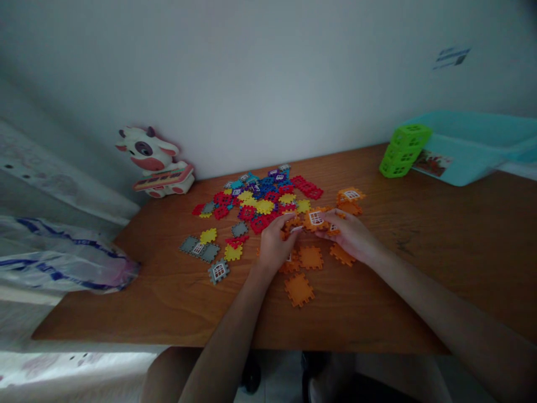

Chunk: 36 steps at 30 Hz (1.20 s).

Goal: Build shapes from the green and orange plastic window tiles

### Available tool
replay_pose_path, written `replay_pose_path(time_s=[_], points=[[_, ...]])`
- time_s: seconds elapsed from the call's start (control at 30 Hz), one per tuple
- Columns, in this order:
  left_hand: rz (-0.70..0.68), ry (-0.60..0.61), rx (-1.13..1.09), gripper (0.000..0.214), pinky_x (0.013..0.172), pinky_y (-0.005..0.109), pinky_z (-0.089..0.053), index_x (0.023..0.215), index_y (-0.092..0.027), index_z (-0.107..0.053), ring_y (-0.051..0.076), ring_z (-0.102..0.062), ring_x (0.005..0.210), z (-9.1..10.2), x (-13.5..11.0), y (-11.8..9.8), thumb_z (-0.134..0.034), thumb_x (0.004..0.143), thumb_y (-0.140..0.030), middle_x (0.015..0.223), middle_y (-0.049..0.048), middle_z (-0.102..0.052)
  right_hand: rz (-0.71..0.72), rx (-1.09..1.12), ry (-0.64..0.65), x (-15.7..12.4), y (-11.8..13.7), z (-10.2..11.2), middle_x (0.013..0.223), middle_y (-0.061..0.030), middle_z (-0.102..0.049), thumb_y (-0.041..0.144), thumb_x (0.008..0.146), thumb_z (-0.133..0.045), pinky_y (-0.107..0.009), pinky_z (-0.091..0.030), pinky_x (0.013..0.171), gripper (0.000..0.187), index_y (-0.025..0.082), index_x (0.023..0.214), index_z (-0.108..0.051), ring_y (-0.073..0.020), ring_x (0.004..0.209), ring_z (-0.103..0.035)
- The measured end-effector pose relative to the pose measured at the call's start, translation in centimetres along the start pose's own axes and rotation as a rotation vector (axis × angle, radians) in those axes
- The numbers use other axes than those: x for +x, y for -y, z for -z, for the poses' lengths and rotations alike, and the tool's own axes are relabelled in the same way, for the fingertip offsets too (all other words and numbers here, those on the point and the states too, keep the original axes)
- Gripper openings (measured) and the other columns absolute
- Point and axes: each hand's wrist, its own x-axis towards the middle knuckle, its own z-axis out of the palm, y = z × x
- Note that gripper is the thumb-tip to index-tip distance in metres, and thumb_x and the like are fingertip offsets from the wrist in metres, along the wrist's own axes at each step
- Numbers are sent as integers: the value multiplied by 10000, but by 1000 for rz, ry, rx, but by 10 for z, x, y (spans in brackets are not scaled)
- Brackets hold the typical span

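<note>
While I am looking from the room, the left hand (274, 244) and the right hand (350, 235) are close together, both clamped on an orange plastic block (315, 220) with a white window, over the wooden table (398, 280), just beside loose orange squares (310, 258).

a wooden tabletop (390, 280) meets a white wall (251, 73), which bears a small blue-marked label (452, 57) high on the right. mid-table lies a heap of red, blue, yellow and purple interlocking plastic tiles (255, 198), with grey and yellow tiles (201, 247) just in front. a cow-shaped toy (153, 159) stands against the wall at the back left. at the back right, a green cube of tiles (405, 150) sits just beside a pale teal plastic tub (474, 148). a crumpled plastic bag with blue stripes (59, 260) rests at the table's left edge, below a pale spotted cloth (54, 182).
</note>
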Motion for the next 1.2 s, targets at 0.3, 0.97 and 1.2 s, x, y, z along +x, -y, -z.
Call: replay_pose_path(time_s=[0.3,0.97,1.2], points=[[313,-176,-685,352,913,380,-624,1096,-231,-685,187,-735,1007,0,8,-3,-737,873,-499,1086,36,-760,-224,289,0,-5,17,-1,868,-48,-741,233,928,-578,-265,-613,712,130,241,819,-648,-161,777,-714],[615,-315,-1173,177,540,141,-472,858,-163,-722,66,-659,651,15,19,-4,-855,742,-165,821,-5,-735,-77,269,-23,7,3,8,863,15,-738,201,547,-954,-200,-492,553,366,242,813,-706,-132,766,-649],[581,-276,-1303,73,913,352,-613,807,-148,-708,207,-757,955,16,18,-14,-774,838,-160,905,36,-768,-7,339,49,0,8,3,881,27,-728,311,560,-991,-293,-578,699,379,255,782,-689,-179,872,-682]])
